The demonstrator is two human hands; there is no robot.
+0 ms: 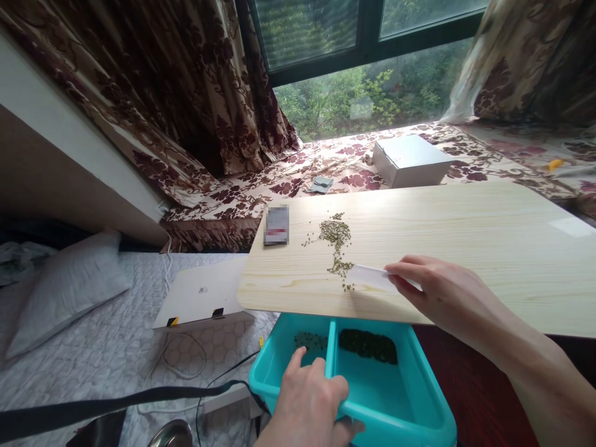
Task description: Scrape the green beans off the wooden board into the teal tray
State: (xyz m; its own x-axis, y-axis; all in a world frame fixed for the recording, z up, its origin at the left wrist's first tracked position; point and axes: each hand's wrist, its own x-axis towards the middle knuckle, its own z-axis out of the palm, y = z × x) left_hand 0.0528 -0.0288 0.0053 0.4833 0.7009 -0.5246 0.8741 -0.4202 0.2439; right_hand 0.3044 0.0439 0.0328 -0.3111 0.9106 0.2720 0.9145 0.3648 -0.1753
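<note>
My right hand (433, 285) pinches a flat white plastic scraper (370, 277) just over the wooden tabletop. The scraper's far end touches the near part of a scattered trail of small green beans (335, 231). Below the table edge stands a teal two-compartment bin (431, 379). My left hand (310, 394) is closed over its near rim by the divider, with the fingers reaching down over the left compartment. A few beans (311, 340) lie in that left compartment. A dark green heap (367, 346) lies along the far side of the right one.
A small packet (276, 225), its print blurred, lies at the tabletop's left. A white box (412, 158) sits on the window ledge behind, beside a small grey item (321, 184). Left of the table, another white box (205, 292) rests on the quilted bed, near cables and a pillow (69, 285).
</note>
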